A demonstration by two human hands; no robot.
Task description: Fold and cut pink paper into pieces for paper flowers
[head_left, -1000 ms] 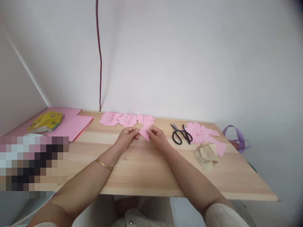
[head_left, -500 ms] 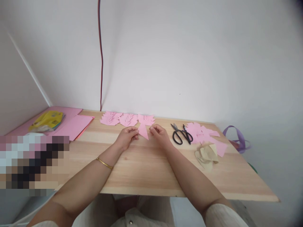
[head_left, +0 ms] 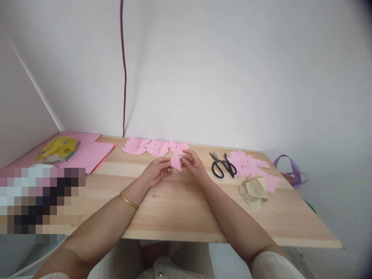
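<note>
Pink paper triangle [head_left: 176, 162], long axis fore-and-aft, narrow end toward the wall [head_left: 221, 77]; left hand [head_left: 157, 171] pinching its left edge; right hand [head_left: 194, 166], fingers slightly parted, contact unclear.

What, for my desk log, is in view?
table: 1, tan, centre
jagged cut-outs: 3, pink, back edge
small paper: 1, pink, centre
scissors: 1, black-handled, right
slim object: 1, black, by scissors
scraps: uncounted, pink, right
crumpled paper: 1, beige, right
sheets: uncounted, pink, left
packet: 1, yellow, on sheets
ribbon: 1, purple, far right
unclear item: 1, green, right
cable: 1, reddish, wall
bracelet: 1, gold, left forearm
left hand, right hand: 1 each, bare, at small paper
</note>
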